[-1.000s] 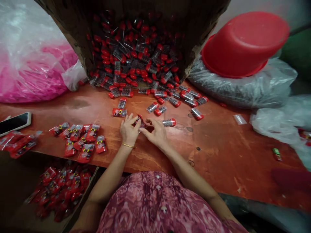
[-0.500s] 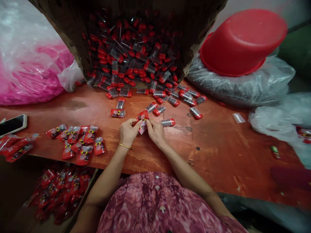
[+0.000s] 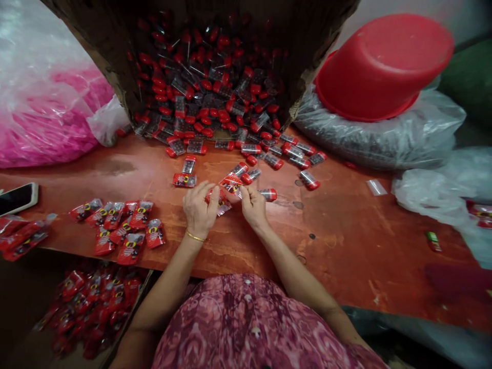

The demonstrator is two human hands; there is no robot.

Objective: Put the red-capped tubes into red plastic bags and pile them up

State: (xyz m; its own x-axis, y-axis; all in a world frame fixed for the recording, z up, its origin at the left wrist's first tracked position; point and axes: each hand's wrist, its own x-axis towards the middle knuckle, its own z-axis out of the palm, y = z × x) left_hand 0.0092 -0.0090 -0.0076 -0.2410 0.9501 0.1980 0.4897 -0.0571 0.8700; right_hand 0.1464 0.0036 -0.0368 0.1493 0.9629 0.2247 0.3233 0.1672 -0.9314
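Note:
My left hand has its thumb and fingers around a small red printed packet, with a clear end sticking out below. Between the thumb and fingertips of my right hand is pinched a red printed sleeve with a clear edge. The two pieces lie close together, partly hidden by my fingers. Just beyond are small containers with clear bodies and red caps; another container lies beside my right hand. A wrapped container rests beyond my left hand.
An open cardboard box spills several red-capped containers onto the red table. Wrapped packets lie at left, above a lower box of more. A phone, pink-filled bag, red bucket and dark-filled bag surround the area.
My hands have moved apart slightly, the left one shifting left with its fingers spread wider. The red printed sleeve now shows separately at my right fingertips.

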